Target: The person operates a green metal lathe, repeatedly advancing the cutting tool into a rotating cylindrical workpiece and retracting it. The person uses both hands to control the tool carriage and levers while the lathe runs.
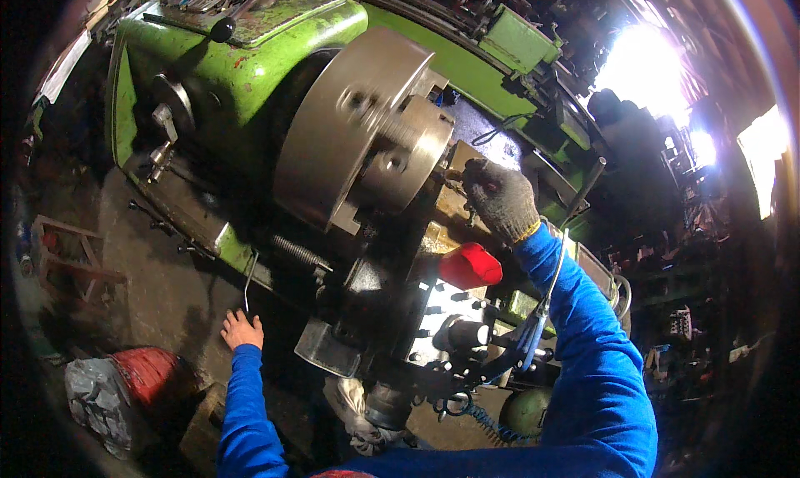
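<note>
The round metal part (pixel 421 138) sits in the chuck (pixel 333 128), near the gloved right hand (pixel 502 201); whether that grip holds anything, I cannot tell. The left hand (pixel 242 331) has its grip loosely spread at the lever (pixel 252 276). A turning chuck could snag the glove (pixel 512 210)

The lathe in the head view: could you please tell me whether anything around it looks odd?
Yes, one mismatch: the right hand is gloved, close to the chuck, while the left hand, by the thin lever, is bare.
</note>
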### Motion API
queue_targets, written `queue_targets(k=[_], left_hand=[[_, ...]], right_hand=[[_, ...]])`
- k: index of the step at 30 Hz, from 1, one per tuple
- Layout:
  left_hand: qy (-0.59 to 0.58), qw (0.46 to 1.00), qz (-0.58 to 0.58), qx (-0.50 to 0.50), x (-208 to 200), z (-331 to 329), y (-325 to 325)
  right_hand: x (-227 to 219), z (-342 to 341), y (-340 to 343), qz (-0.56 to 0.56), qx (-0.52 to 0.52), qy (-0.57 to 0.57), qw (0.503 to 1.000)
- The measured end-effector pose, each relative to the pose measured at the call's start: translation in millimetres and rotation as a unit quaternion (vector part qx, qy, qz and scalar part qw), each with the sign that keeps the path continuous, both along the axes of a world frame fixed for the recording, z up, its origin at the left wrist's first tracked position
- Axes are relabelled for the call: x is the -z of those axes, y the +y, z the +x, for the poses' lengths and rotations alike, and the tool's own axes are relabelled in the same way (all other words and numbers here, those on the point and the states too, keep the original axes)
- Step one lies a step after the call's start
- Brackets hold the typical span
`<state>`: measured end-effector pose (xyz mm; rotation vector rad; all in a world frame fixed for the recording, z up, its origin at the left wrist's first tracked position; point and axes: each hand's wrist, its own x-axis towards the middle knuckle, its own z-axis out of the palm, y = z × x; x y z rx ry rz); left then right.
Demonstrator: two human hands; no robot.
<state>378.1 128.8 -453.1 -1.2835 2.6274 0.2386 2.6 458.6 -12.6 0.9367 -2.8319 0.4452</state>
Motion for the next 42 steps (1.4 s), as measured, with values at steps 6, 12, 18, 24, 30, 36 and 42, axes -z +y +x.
queue_targets(k=[6, 12, 18, 24, 30, 36, 42], left_hand=[[0.009, 1.000, -0.006, -0.014, 1.3, -7.9, -2.7], [0.011, 1.000, 0.003, -0.025, 5.0, -12.6, -7.1], [-0.010, 0.998, 0.035, -0.049, 4.7, -20.4, -9.6], [-0.040, 0.982, 0.137, -0.127, 30.3, -24.8, -24.9], [0.052, 0.941, 0.293, -0.159, 109.5, -16.6, -46.0], [0.206, 0.876, 0.387, -0.201, 145.5, 1.7, -83.1], [0.349, 0.707, 0.544, -0.286, -43.8, -102.1, -49.2]], right_hand=[[-2.4, 1.1, -0.9, 0.036, -0.033, 0.025, 0.999], [-4.9, 1.8, -0.7, 0.121, -0.079, 0.060, 0.988], [-3.5, 1.2, 2.1, 0.198, -0.112, 0.093, 0.969], [8.8, 6.2, 4.9, 0.211, -0.133, 0.065, 0.966], [-1.8, 13.8, 9.5, 0.069, -0.131, 0.024, 0.989], [13.8, -2.7, 14.5, 0.155, -0.135, 0.053, 0.977], [-11.1, -1.1, 16.8, 0.049, -0.081, -0.050, 0.994]])
